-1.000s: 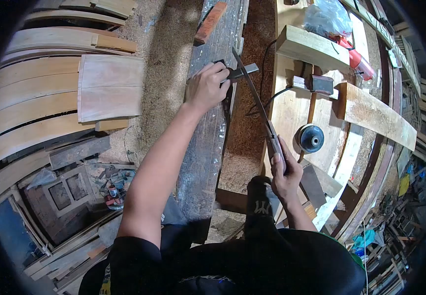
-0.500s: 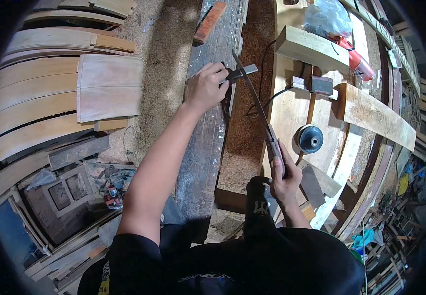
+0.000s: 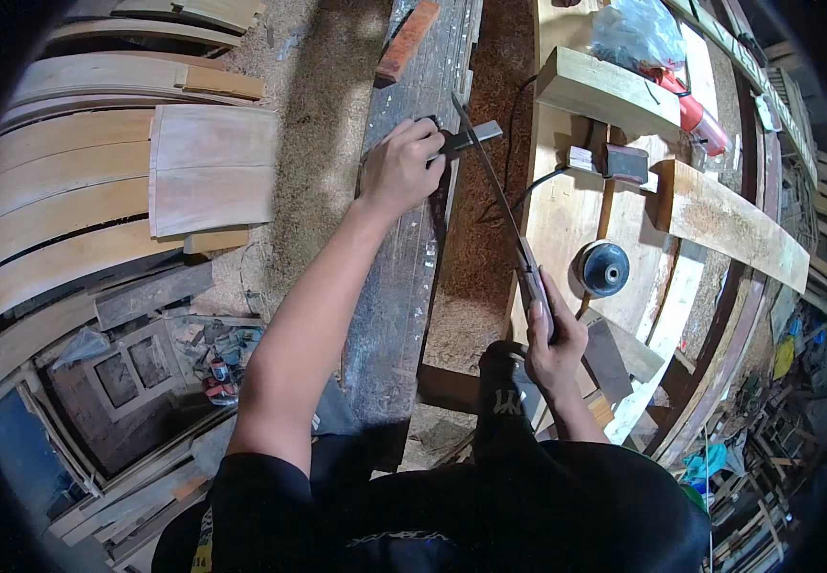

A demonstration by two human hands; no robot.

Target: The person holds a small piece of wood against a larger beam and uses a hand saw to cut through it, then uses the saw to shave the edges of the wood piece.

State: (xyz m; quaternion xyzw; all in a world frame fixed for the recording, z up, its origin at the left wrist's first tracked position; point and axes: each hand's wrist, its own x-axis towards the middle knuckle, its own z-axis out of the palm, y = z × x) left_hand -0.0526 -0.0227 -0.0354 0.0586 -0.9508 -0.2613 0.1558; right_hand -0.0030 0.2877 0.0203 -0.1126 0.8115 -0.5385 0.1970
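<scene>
My left hand [image 3: 401, 170] is closed on a short flat strip [image 3: 483, 133], pressing it on the dark, worn workbench [image 3: 380, 325]. The strip's grey end juts past the bench's right edge. My right hand [image 3: 556, 344] grips the handle of a handsaw [image 3: 499, 196], its long narrow blade seen nearly edge-on. That blade slants up and left across the strip, just right of my left fingers. Whether its teeth are in the strip I cannot make out. My left palm and fingers hide the strip's other end.
A reddish wood block [image 3: 408, 43] lies farther up the bench. To the right, a second wooden surface [image 3: 561, 224] carries a black round pad [image 3: 603, 269], a thick beam [image 3: 609, 91], a red tool [image 3: 695, 115] and a plastic bag [image 3: 636, 38]. Curved boards [image 3: 69, 191] are stacked left.
The saw has shifted very slightly along its length, away from me. My left hand keeps its hold on the strip in nearly the same place.
</scene>
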